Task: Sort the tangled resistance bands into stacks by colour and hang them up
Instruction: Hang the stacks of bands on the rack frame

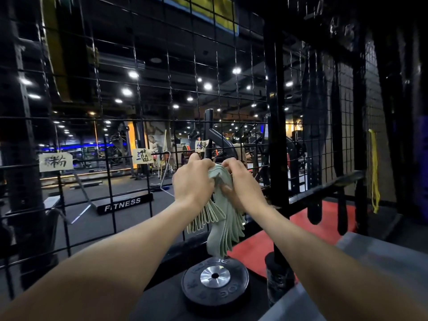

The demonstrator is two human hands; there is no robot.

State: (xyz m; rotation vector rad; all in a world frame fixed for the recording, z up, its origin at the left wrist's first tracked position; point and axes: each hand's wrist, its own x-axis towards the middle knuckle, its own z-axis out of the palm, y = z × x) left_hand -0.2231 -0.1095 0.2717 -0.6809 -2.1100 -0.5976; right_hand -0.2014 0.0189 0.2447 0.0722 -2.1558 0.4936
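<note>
Both hands up at the black wire grid (139,117), left hand (193,179) and right hand (240,181) curled tight around a thick bundle of flat, matte pale-green bands (220,218), looped ends fanning down above a round black weight plate (215,278).

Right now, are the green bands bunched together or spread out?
Bunched: the left hand and right hand grip the green bands together at the top; their loops fan out below.
</note>
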